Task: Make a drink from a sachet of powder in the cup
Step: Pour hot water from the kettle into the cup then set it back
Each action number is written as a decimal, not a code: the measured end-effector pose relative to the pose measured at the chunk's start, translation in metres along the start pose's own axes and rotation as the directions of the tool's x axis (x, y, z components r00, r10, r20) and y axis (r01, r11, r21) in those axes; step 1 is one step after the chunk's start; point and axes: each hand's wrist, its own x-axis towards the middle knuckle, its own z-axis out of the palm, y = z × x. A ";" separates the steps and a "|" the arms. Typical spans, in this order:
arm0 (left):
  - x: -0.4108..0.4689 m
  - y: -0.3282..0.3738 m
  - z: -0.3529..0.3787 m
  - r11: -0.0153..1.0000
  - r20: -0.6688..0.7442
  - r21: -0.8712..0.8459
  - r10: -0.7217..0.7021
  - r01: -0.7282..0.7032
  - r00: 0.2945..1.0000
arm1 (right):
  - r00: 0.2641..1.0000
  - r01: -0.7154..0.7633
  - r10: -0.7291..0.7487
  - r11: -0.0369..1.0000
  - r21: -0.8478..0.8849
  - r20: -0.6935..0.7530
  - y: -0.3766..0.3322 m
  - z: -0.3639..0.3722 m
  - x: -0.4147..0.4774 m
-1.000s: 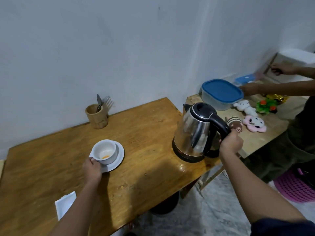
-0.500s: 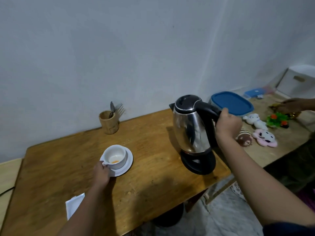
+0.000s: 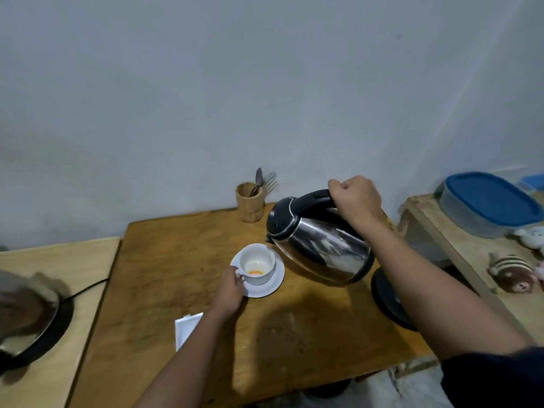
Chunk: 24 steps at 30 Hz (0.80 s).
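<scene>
A white cup (image 3: 259, 265) with orange powder at its bottom stands on a white saucer (image 3: 272, 282) in the middle of the wooden table (image 3: 164, 260). My left hand (image 3: 229, 288) grips the cup's handle. My right hand (image 3: 357, 200) is closed on the black handle of a steel kettle (image 3: 321, 245), held in the air and tilted left, its spout right at the cup's rim. No water is visible pouring. The kettle's black base (image 3: 388, 301) sits on the table at the right. A white sachet (image 3: 187, 328) lies near my left forearm.
A wooden holder (image 3: 249, 204) with a spoon and fork stands by the wall. A dark pan (image 3: 32, 319) sits on a paler table at left. At right, a lower table carries a blue-lidded container (image 3: 488, 201) and small plush toys (image 3: 513, 276).
My right hand has lifted the kettle off its base, carried it left and tipped it toward the cup. My left hand stays on the cup. The view has swung left.
</scene>
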 end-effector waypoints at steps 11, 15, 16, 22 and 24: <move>0.005 0.011 -0.004 0.997 0.082 0.075 0.001 -0.007 0.997 | 0.943 0.302 -0.268 0.939 -0.167 0.199 -0.027 0.022 0.021; 0.014 0.010 -0.006 0.995 0.096 0.095 -0.037 0.028 0.995 | 0.902 0.406 -0.348 0.886 -0.226 0.254 -0.039 0.026 0.030; 0.016 0.010 -0.007 0.995 0.104 0.099 -0.041 0.030 0.994 | 0.892 0.426 -0.365 0.875 -0.230 0.267 -0.042 0.027 0.031; 0.021 0.011 -0.009 0.995 0.140 0.083 -0.068 0.057 0.988 | 0.850 0.506 -0.423 0.822 -0.262 0.314 -0.052 0.037 0.034; 0.022 0.011 -0.010 0.995 0.146 0.075 -0.070 0.060 0.987 | 0.838 0.527 -0.440 0.806 -0.269 0.322 -0.055 0.040 0.032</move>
